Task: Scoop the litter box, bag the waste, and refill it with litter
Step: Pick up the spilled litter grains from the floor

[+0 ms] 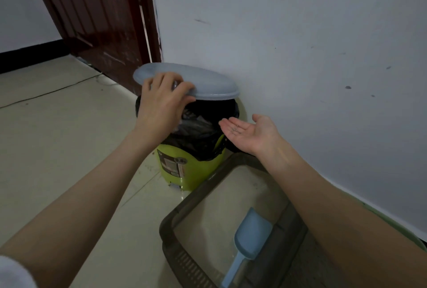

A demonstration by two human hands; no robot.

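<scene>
- We had our left hand (161,102) on the pale blue round plastic lid (198,82) of the lime-green plastic pedal bin (184,167), fingers (184,86) curled over the lid's near edge and holding it tilted up off the bin mouth.
- Our right hand (249,133) hung palm-up just right of the bin mouth, fingers released and straight, grasping nothing; a few dark specks lay on the palm.
- The black plastic liner bag (196,133) sat inside the bin, folded over its rim.
- We judged the step in hand to be bagging the waste: the bin was open, and the loose grains on the palm seemed bound for the liner.
- The next move, as we read it, called for tipping the right palm over the bin mouth while the left hand kept the lid raised.
- The dark translucent plastic litter box (175,216) stood on the floor just in front of the bin, against the wall, with pale litter in it.
- The light blue plastic scoop (251,234) lay inside the box at its end farthest from the bin.
- We counted one bin, one lid, one liner, one litter box, one scoop and two hands.
</scene>
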